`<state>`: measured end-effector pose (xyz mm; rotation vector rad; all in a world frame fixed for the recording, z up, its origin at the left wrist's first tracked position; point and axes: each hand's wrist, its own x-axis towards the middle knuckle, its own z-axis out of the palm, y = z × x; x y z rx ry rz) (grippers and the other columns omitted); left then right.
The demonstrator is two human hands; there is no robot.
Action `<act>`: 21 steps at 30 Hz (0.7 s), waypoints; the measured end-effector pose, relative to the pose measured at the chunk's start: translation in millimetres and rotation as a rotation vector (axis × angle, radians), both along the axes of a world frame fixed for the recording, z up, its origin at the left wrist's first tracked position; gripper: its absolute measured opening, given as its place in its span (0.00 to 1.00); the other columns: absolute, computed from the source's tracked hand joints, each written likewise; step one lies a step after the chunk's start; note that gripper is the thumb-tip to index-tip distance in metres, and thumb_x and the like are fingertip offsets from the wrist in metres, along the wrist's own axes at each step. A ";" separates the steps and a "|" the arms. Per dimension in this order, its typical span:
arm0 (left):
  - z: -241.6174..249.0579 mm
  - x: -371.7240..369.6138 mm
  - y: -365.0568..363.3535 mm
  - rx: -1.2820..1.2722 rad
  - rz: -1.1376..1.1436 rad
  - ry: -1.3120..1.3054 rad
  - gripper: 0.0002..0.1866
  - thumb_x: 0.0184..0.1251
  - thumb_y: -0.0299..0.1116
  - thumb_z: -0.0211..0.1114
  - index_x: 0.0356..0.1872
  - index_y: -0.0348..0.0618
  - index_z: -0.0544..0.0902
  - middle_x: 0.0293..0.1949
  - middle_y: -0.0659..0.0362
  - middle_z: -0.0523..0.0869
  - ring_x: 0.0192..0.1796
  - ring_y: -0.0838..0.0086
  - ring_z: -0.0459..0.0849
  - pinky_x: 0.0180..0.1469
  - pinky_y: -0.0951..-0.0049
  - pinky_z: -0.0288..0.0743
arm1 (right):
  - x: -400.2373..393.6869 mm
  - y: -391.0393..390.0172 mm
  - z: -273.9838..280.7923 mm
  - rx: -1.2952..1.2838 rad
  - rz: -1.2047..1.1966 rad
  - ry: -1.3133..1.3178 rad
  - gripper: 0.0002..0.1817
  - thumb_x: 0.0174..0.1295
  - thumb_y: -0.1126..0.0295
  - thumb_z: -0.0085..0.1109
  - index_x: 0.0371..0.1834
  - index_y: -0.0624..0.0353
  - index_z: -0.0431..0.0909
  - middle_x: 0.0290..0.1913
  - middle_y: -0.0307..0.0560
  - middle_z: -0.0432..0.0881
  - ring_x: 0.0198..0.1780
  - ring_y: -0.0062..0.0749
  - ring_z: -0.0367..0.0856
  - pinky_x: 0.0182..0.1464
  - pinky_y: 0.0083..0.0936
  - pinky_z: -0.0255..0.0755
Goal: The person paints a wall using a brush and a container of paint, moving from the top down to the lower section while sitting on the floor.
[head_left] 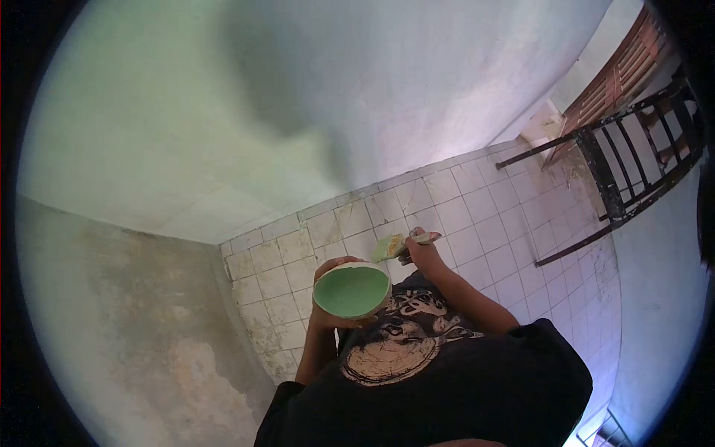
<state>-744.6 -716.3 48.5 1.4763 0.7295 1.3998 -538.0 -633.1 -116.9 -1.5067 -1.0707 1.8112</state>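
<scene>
My left hand (328,322) is wrapped around the outside of a bowl (353,290) that holds light green paint and tilts slightly. Paint marks its pale rim. To the right, my right hand (421,252) grips a paintbrush (389,246) by the handle, its green-coated bristles pointing left, just above and right of the bowl. Brush and bowl are apart. Both are held in front of my dark printed shirt. Some fingers of each hand are hidden behind what they hold.
A pale green wall (171,112) stands ahead, with a shadow on it. At left, another wall (160,320) has bare, stained plaster. White tiles (477,212) cover the floor. A dark metal frame (607,175) stands at right, before a brown slatted door (614,78).
</scene>
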 end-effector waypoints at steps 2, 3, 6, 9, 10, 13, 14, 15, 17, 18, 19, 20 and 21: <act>-6.1 2.4 -0.7 0.005 0.022 0.081 0.57 0.19 0.31 0.83 0.61 0.42 0.58 0.54 0.45 0.70 0.56 0.57 0.73 0.55 0.57 0.72 | 2.6 5.3 -2.2 -0.009 0.013 -0.010 0.25 0.57 0.57 0.48 0.50 0.65 0.61 0.44 0.66 0.70 0.47 0.51 0.73 0.50 0.39 0.65; -7.3 6.2 0.5 0.015 0.018 0.034 0.57 0.19 0.31 0.83 0.61 0.43 0.59 0.54 0.45 0.70 0.56 0.57 0.73 0.54 0.57 0.72 | 5.5 8.2 1.4 0.019 0.015 -0.026 0.24 0.57 0.58 0.48 0.50 0.65 0.61 0.43 0.66 0.70 0.47 0.50 0.74 0.49 0.39 0.66; -22.7 11.6 -1.1 0.034 0.007 -0.040 0.57 0.20 0.31 0.83 0.61 0.43 0.59 0.53 0.45 0.71 0.56 0.56 0.73 0.54 0.57 0.72 | 10.6 13.1 -7.8 0.081 0.010 -0.047 0.21 0.57 0.60 0.48 0.48 0.65 0.61 0.41 0.64 0.72 0.43 0.46 0.76 0.43 0.37 0.69; -44.6 10.8 0.5 0.053 -0.036 -0.095 0.57 0.20 0.32 0.83 0.61 0.43 0.59 0.52 0.44 0.72 0.56 0.56 0.73 0.53 0.56 0.72 | 14.6 14.8 8.2 0.100 -0.041 -0.010 0.18 0.57 0.63 0.48 0.45 0.64 0.61 0.36 0.59 0.75 0.34 0.40 0.79 0.33 0.31 0.73; -51.1 12.7 0.0 0.050 -0.052 -0.124 0.57 0.21 0.32 0.83 0.61 0.44 0.59 0.52 0.44 0.72 0.55 0.55 0.73 0.53 0.56 0.73 | 18.0 12.4 13.8 0.071 -0.063 0.034 0.17 0.57 0.64 0.48 0.44 0.63 0.61 0.33 0.55 0.76 0.29 0.35 0.79 0.27 0.28 0.73; -73.6 16.5 0.8 0.105 -0.027 -0.141 0.56 0.20 0.34 0.83 0.61 0.44 0.59 0.51 0.43 0.73 0.55 0.55 0.74 0.53 0.55 0.73 | 25.5 14.7 -43.4 0.143 -0.096 -0.005 0.14 0.58 0.65 0.47 0.41 0.62 0.61 0.28 0.50 0.76 0.22 0.29 0.77 0.21 0.24 0.72; -83.8 15.5 1.8 0.111 -0.047 -0.154 0.56 0.20 0.34 0.83 0.61 0.44 0.59 0.51 0.43 0.73 0.55 0.55 0.74 0.53 0.55 0.73 | 27.6 12.9 -49.0 0.152 -0.115 -0.018 0.14 0.58 0.65 0.47 0.41 0.62 0.61 0.28 0.50 0.76 0.22 0.29 0.77 0.21 0.24 0.72; -93.0 15.0 2.7 0.123 -0.032 -0.144 0.56 0.21 0.34 0.83 0.60 0.43 0.59 0.51 0.43 0.73 0.54 0.55 0.74 0.52 0.55 0.73 | 30.6 11.0 -53.2 0.139 -0.115 -0.001 0.13 0.59 0.66 0.47 0.41 0.62 0.60 0.27 0.50 0.76 0.23 0.29 0.77 0.21 0.24 0.72; -100.5 20.4 2.2 0.147 -0.039 -0.148 0.56 0.21 0.35 0.83 0.60 0.43 0.59 0.50 0.43 0.74 0.54 0.55 0.74 0.52 0.55 0.73 | 37.4 8.8 -50.9 0.144 -0.110 -0.044 0.13 0.59 0.67 0.47 0.41 0.61 0.60 0.26 0.48 0.76 0.23 0.27 0.77 0.20 0.24 0.71; -108.0 22.8 -0.2 0.116 -0.012 -0.176 0.56 0.20 0.37 0.83 0.59 0.42 0.60 0.51 0.45 0.74 0.53 0.54 0.75 0.52 0.54 0.73 | 41.0 6.3 -53.4 0.158 -0.131 -0.058 0.13 0.59 0.67 0.47 0.41 0.61 0.60 0.26 0.48 0.76 0.23 0.27 0.77 0.20 0.24 0.71; -114.8 25.6 -0.8 0.085 0.017 -0.203 0.56 0.19 0.39 0.83 0.59 0.42 0.62 0.51 0.48 0.75 0.52 0.53 0.77 0.52 0.53 0.73 | 44.8 3.3 -55.3 0.156 -0.123 -0.068 0.13 0.60 0.67 0.47 0.42 0.61 0.60 0.26 0.48 0.76 0.23 0.27 0.77 0.20 0.25 0.71; -118.9 27.4 1.2 0.096 -0.002 -0.213 0.56 0.19 0.39 0.83 0.59 0.42 0.62 0.51 0.48 0.75 0.52 0.53 0.77 0.52 0.53 0.73 | 46.1 1.6 -52.4 0.150 -0.113 -0.076 0.13 0.60 0.66 0.48 0.42 0.60 0.60 0.26 0.48 0.76 0.23 0.26 0.77 0.20 0.25 0.71; -122.9 28.7 1.9 0.107 -0.017 -0.219 0.56 0.20 0.37 0.83 0.59 0.41 0.60 0.51 0.46 0.74 0.53 0.54 0.75 0.53 0.54 0.72 | 47.5 -0.2 -54.1 0.168 -0.116 -0.132 0.14 0.60 0.66 0.48 0.43 0.60 0.59 0.26 0.48 0.77 0.23 0.26 0.77 0.21 0.25 0.72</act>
